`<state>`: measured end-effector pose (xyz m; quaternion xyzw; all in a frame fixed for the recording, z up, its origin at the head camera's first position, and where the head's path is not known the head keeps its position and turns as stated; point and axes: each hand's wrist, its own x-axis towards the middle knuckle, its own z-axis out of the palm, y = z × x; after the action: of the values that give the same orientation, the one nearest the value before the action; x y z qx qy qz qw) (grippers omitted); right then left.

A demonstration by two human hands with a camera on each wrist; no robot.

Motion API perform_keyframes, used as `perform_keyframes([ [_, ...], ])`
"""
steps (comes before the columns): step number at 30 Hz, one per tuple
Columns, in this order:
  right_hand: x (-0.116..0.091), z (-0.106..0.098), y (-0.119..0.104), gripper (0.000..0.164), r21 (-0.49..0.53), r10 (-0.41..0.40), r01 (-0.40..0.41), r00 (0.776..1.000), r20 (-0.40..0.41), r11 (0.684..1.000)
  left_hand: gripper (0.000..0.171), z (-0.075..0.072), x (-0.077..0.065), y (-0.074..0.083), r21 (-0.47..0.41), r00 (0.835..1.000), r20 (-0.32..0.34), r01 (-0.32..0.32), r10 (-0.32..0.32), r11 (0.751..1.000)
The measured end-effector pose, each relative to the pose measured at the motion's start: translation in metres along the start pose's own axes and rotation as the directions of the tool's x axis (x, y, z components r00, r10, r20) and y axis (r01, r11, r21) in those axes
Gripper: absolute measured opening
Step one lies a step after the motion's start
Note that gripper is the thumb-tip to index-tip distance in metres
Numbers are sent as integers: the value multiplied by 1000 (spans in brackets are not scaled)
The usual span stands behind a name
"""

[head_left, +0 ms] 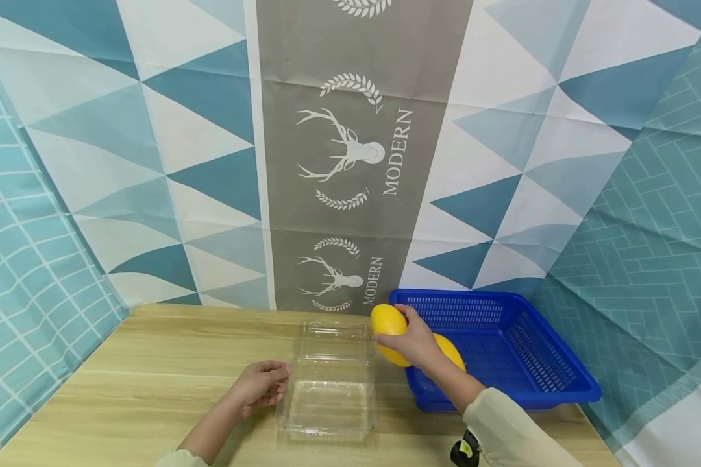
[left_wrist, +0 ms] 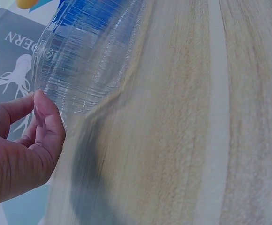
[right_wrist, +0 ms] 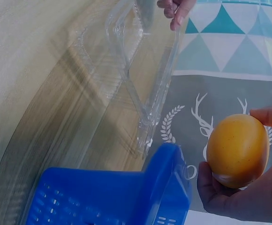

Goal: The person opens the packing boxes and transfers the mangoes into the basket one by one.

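A clear plastic clamshell box [head_left: 330,415] stands on the table with its lid [head_left: 334,340] folded open toward the wall. My left hand [head_left: 261,386] pinches the box's left edge between thumb and fingertips; in the left wrist view the thumb and forefinger meet at the clear rim [left_wrist: 38,70]. In my right hand [head_left: 417,342] is a yellow oval fruit [head_left: 388,322], raised over the left edge of the blue basket. The right wrist view shows thumb and fingers around the smooth fruit [right_wrist: 238,149]. A second yellow fruit [head_left: 451,352] lies in the basket, partly behind my right wrist.
The blue plastic basket [head_left: 552,397], with perforated walls, stands right of the box, near the back of the wooden table [head_left: 169,363]. A patterned cloth [head_left: 333,130] hangs behind the table, and tile-print sheets [head_left: 17,259] flank it. A black band [head_left: 466,449] is at my right sleeve.
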<state>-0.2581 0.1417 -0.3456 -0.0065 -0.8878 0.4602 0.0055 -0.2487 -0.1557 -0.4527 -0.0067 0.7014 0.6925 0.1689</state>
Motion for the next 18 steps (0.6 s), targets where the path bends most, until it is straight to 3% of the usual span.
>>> perform_keyframes([
  [18,2,-11,5,80,-23,23,-23,999,-25,999,45,1,0,-1,0,1000,-10,4,-4,1000],
])
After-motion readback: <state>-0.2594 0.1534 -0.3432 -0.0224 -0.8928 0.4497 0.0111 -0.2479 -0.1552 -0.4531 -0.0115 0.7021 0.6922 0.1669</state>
